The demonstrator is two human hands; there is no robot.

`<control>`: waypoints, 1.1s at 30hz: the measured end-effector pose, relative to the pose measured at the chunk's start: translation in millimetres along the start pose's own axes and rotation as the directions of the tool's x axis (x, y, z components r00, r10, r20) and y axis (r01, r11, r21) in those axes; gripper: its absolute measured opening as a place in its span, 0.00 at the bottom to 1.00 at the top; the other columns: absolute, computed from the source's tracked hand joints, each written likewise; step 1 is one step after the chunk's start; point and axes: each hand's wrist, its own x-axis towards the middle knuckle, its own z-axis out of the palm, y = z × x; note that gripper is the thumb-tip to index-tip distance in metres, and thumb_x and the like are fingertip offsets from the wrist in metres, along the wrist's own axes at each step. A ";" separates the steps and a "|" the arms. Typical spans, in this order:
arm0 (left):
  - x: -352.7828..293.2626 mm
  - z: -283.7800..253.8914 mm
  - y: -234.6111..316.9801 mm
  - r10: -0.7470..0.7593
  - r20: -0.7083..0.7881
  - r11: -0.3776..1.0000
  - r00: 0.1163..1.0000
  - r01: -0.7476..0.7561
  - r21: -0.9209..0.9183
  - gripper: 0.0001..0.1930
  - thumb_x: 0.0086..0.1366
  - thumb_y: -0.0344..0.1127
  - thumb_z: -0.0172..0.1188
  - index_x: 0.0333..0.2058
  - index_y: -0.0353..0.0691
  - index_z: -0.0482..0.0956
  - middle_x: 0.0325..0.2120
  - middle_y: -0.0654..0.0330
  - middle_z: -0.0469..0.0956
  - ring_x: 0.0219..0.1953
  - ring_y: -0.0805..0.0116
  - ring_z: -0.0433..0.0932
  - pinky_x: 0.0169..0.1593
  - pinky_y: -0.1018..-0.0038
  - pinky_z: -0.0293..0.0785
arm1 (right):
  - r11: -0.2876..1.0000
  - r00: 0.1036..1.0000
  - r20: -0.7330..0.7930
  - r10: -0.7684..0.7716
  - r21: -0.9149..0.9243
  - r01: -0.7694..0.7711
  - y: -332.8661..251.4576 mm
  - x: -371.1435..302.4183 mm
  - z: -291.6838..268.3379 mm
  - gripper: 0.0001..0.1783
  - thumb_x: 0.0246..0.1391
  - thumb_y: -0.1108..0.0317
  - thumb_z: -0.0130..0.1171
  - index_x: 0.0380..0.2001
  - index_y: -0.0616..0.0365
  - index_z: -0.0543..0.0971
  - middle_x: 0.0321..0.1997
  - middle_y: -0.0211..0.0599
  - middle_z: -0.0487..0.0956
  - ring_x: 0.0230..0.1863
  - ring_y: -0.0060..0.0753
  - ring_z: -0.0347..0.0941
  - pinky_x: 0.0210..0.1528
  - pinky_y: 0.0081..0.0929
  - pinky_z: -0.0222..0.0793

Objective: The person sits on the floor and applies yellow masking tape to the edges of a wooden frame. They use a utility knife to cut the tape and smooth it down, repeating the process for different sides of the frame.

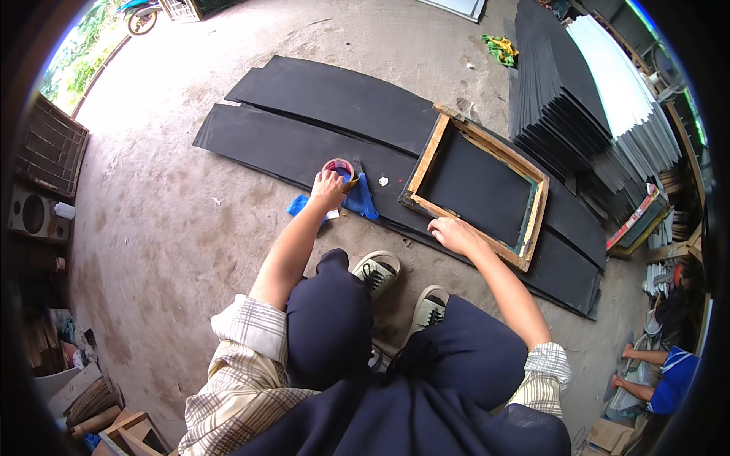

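Note:
My left hand (328,190) is closed at the near rim of a roll of tape (338,167). A small brown-edged piece (351,184) shows beside its fingers; I cannot make out what it is. Blue cloth (360,199) lies to the right of this hand, and another blue scrap (298,204) is under the wrist. My right hand (455,234) has its fingers curled together at the near edge of a wooden screen frame (537,214). Whether the fingers grip anything is hidden. The frame lies flat on long black sheets (327,95).
Tall stacks of black sheets (559,99) and white sheets (620,83) stand at the right. Another frame (639,220) leans near them. Far right, a person's legs (642,357) show. A speaker (32,213) and wood scraps (91,399) line the left side.

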 end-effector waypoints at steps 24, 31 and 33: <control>-16.8 -291.4 207.4 0.437 -0.770 0.591 0.464 -0.794 -0.143 0.09 0.57 0.30 0.57 0.36 0.37 0.71 0.26 0.56 0.74 0.35 0.60 0.76 0.61 0.57 0.54 | 0.384 0.518 -0.713 0.473 0.696 0.607 -87.9 -105.5 -171.1 0.21 0.59 0.69 0.48 0.55 0.63 0.63 0.49 0.39 0.71 0.50 0.25 0.69 0.56 0.28 0.65; -55.3 -302.3 251.9 0.483 -0.757 0.616 0.440 -0.785 -0.063 0.06 0.59 0.31 0.55 0.34 0.39 0.70 0.27 0.60 0.75 0.35 0.64 0.76 0.61 0.58 0.53 | 0.387 0.395 -0.719 0.572 0.661 0.644 -108.6 -165.4 -159.8 0.19 0.56 0.78 0.48 0.52 0.63 0.64 0.49 0.41 0.71 0.46 0.27 0.71 0.53 0.27 0.69; -56.0 -295.4 255.4 0.475 -0.747 0.604 0.466 -0.789 -0.108 0.05 0.59 0.31 0.54 0.33 0.39 0.69 0.27 0.59 0.75 0.36 0.63 0.76 0.60 0.58 0.54 | 0.424 0.391 -0.733 0.557 0.655 0.625 -109.3 -169.6 -157.5 0.19 0.55 0.79 0.49 0.51 0.63 0.65 0.49 0.40 0.71 0.45 0.27 0.71 0.53 0.25 0.69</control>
